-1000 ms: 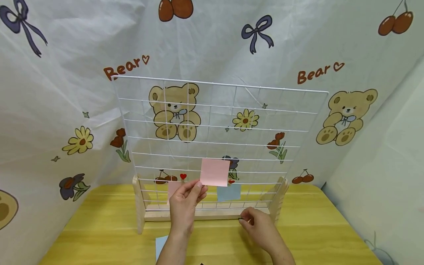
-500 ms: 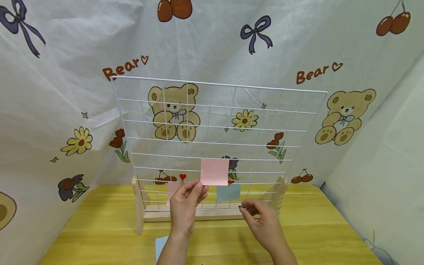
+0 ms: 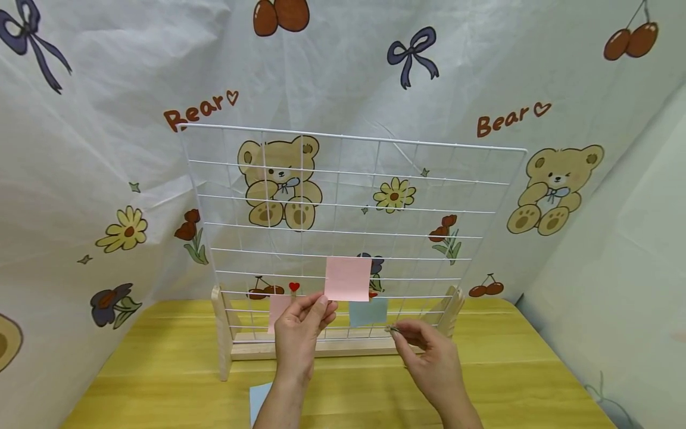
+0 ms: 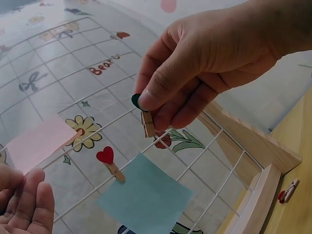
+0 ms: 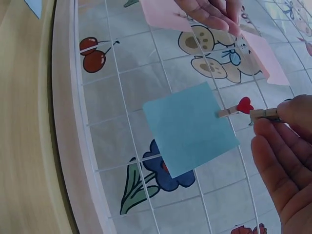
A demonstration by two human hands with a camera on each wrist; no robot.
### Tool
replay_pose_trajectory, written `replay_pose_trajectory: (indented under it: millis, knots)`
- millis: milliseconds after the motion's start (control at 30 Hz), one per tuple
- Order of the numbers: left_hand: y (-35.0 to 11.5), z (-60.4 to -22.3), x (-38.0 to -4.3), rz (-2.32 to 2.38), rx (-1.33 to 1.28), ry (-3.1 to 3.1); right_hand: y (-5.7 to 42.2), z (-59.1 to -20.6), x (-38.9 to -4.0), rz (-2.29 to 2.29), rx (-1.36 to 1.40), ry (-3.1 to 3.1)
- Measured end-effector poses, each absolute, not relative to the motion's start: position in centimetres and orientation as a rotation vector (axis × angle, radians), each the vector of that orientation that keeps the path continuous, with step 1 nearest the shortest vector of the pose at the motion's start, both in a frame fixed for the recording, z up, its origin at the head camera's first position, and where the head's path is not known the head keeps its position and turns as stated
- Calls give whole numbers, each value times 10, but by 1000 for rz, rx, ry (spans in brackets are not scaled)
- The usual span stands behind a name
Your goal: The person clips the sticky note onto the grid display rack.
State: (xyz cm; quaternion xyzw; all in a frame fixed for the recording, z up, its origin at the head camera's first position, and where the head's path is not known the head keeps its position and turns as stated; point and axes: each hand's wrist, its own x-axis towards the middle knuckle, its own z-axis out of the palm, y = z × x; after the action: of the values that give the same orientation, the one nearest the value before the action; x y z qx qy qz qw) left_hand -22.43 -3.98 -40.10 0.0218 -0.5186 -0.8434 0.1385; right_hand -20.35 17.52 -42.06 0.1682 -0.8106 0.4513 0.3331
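Note:
In the head view my left hand (image 3: 301,328) pinches a pink square paper note (image 3: 348,279) by its lower left corner, holding it up before the white wire grid. My right hand (image 3: 433,357) is lower and to the right. Between its thumb and fingers it pinches a small wooden clothespin (image 4: 148,125) with a dark green top. In the left wrist view, a light blue note (image 4: 151,195) hangs on the grid from a clothespin with a red heart (image 4: 105,155), just below the held clothespin. Another pink note (image 3: 278,311) hangs on the grid, partly behind my left hand.
The grid stands in a wooden base (image 3: 354,347) on the yellow wood-grain table (image 3: 509,381). A light blue paper (image 3: 259,402) lies at the front, partly under my left forearm. A loose clothespin with red (image 4: 289,191) lies beside the base. Behind hangs a bear-patterned cloth (image 3: 343,77).
My right hand has risen from near the base with the clothespin, which now points its wooden end leftward toward the notes. My left hand keeps the pink note nearly in place.

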Motion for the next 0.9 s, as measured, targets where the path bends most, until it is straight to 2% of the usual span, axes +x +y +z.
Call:
replay_pose_trajectory:
  millis: [400, 900]
  knots:
    - [-41, -401, -224, -2438, 57, -1501, 172, -417, -202, 1139, 524, -1966]
    - [-41, -403, -224, -2442, 47, -1501, 163, -410, -198, 1069, 500, -1994]
